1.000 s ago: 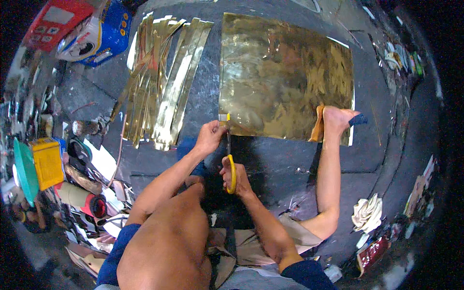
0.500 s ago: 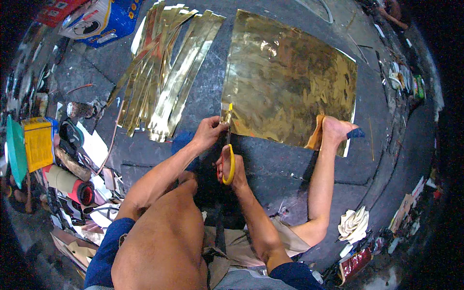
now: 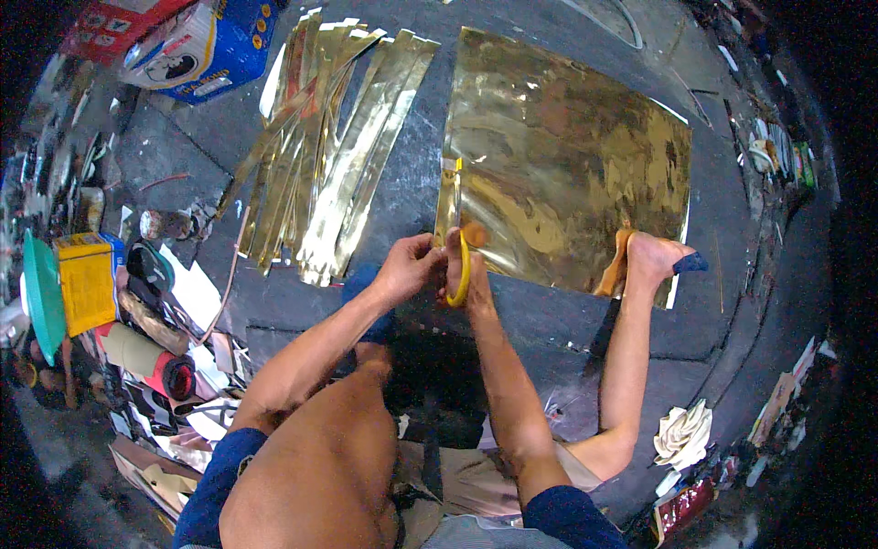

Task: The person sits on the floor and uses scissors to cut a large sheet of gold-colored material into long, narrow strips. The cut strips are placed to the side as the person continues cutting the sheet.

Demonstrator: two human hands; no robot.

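Observation:
A large shiny gold sheet (image 3: 567,156) lies on the dark floor in front of me. My right hand (image 3: 477,285) grips scissors by their yellow handle (image 3: 465,265) at the sheet's near left corner. The blades point away from me along the left edge, where a narrow strip (image 3: 446,206) runs; fingers partly hide them. Right beside the scissors, my left hand (image 3: 410,269) pinches the near end of this strip. Several cut gold strips (image 3: 366,174) lie in a loose pile to the left. My bare foot (image 3: 651,258) rests on the sheet's near right corner.
At the far left stands a blue box (image 3: 215,55). Along the left lie a yellow container (image 3: 84,284), a red-and-beige roll (image 3: 142,352) and paper scraps (image 3: 187,293). A crumpled cream cloth (image 3: 683,435) sits at the lower right, near a dark red packet (image 3: 684,512).
My right hand has pushed the scissors forward, close alongside my left hand. The sheet now bulges slightly beside the scissors. My left hand keeps its pinch, and the whole view has shifted a little.

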